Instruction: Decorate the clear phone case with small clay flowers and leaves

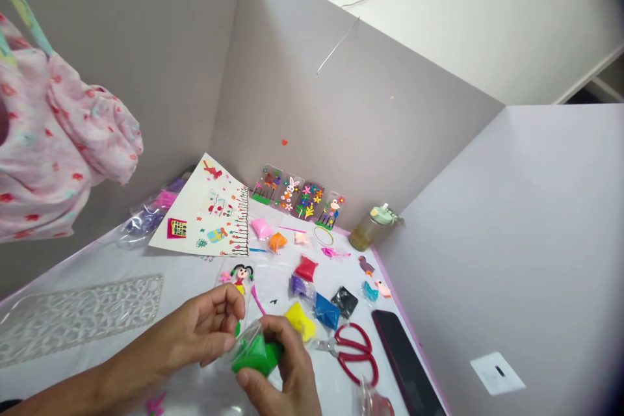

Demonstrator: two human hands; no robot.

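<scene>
My right hand point(293, 367) grips a packet of green modelling clay point(254, 356) in a clear plastic bag, thumb in front and fingers behind. Close beside the bag's open-looking edge is my left hand point(207, 325), its fingers curled in; whether it pinches the plastic or a bit of clay I cannot make out. Just beyond my hands lies a clear phone case with a clay doll figure point(240, 275), its lower part hidden. A yellow clay packet point(299, 322) and red-handled scissors point(348, 351) sit to the right of my right hand.
More clay packets, among them red point(306, 268), blue point(326, 311) and black point(345, 302), lie mid-table. Decorated cases point(292, 194) lean against the back wall by a bottle point(373, 227). A dark phone point(404, 361) is at right, a patterned clear case point(82, 318) at left.
</scene>
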